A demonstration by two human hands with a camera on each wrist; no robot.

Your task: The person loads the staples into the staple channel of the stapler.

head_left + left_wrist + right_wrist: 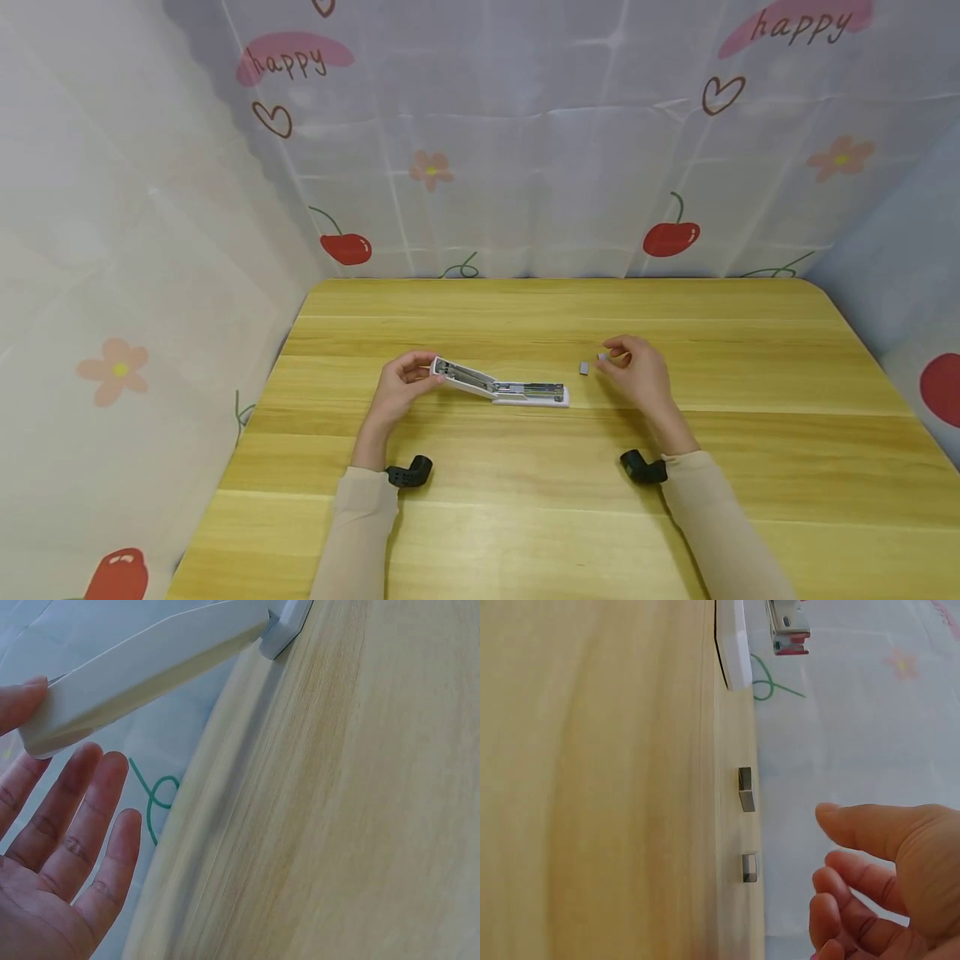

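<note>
A white stapler [531,393] lies folded wide open on the table, its metal inside facing up. My left hand [401,387] holds the raised end of its top arm between thumb and fingers; in the left wrist view the other fingers of that hand [67,847] spread below the white arm [150,667]. To the right of the stapler lie two short grey metal blocks that look like staple strips, one strip [746,789] nearer the stapler and the other strip [750,868] farther off. My right hand [639,372] hovers beside them, fingers loosely bent and thumb apart, holding nothing.
The wooden table [510,517] has rounded far corners. Behind it hangs a pale curtain [517,167] printed with cherries, flowers and hearts. A black wrist camera [411,472] sits on the left forearm and another camera [643,467] on the right.
</note>
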